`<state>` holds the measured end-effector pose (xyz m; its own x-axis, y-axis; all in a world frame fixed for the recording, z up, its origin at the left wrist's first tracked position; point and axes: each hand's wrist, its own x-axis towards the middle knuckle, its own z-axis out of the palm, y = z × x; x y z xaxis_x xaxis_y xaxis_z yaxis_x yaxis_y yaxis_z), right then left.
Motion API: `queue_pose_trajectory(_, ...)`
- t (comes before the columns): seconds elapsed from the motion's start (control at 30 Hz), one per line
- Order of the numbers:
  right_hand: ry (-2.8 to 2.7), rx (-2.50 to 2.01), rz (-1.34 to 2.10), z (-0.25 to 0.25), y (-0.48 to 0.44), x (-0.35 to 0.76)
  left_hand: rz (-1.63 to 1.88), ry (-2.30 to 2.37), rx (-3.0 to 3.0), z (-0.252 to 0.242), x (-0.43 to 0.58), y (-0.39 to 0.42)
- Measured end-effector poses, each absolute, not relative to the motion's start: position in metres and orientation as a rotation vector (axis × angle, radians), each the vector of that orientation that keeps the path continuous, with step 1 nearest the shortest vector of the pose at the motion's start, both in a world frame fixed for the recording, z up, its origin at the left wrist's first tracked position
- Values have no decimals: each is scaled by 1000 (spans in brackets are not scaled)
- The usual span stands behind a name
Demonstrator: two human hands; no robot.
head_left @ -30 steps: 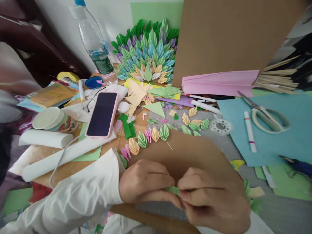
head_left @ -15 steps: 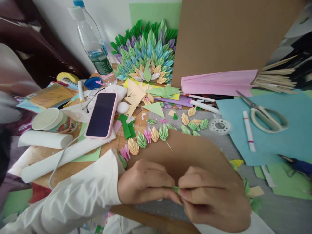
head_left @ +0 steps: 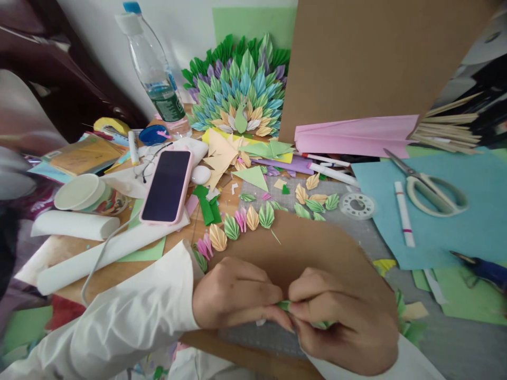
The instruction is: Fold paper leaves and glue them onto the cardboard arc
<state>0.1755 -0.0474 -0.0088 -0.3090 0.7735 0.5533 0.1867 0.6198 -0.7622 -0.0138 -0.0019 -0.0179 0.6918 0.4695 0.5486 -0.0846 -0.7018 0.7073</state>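
**Green paper in a two-handed pinch**

Lower centre: left hand and right hand, fingertips tightly together on the paper, over brown cardboard. Left: pale tub, contents unclear. Upper left: blue lid, pink scrap on it; clear bottle, fill uncertain.

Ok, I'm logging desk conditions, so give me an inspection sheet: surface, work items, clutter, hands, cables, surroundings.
Surface: wooden tabletop, partly covered by a grey mat.
Work items: small green paper; cut cardboard with paper leaves along its far edge.
Clutter: phone, scissors, cream paper scraps.
Hands: left hand and right hand close together, both pinching the green paper.
Cables: pale cord near the phone.
Surroundings: bottles and paper peacock near a white wall.
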Motion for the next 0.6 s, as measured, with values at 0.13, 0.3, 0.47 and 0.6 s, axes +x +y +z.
queue_pose_trajectory(0.13,-1713,-913,799,-13,-53,174,973,275,2175,-15,-15,0)
queue_pose_trajectory(0.3,-1644,-981,948,-19,-59,173,998,245,2181,-13,-16,1)
queue_pose_trajectory(0.47,-1635,-815,911,-16,-57,173,970,198,2124,-13,-15,4)
queue_pose_trajectory(0.6,-1700,-743,876,-13,-54,175,956,164,2065,-15,-14,4)
